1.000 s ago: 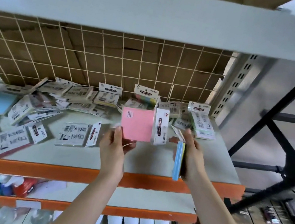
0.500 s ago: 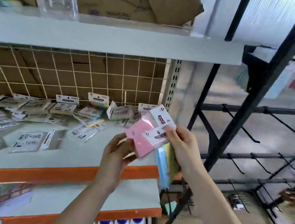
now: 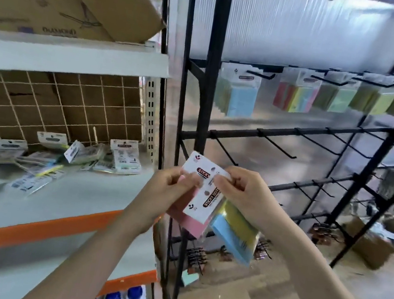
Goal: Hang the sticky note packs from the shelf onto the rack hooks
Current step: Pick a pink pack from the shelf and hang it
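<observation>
Both hands hold sticky note packs in front of the black rack. The left hand pinches the pink pack by its white header card, and the right hand grips the same card plus a blue-yellow pack hanging below. More packs lie on the shelf; others hang on the top hooks
</observation>
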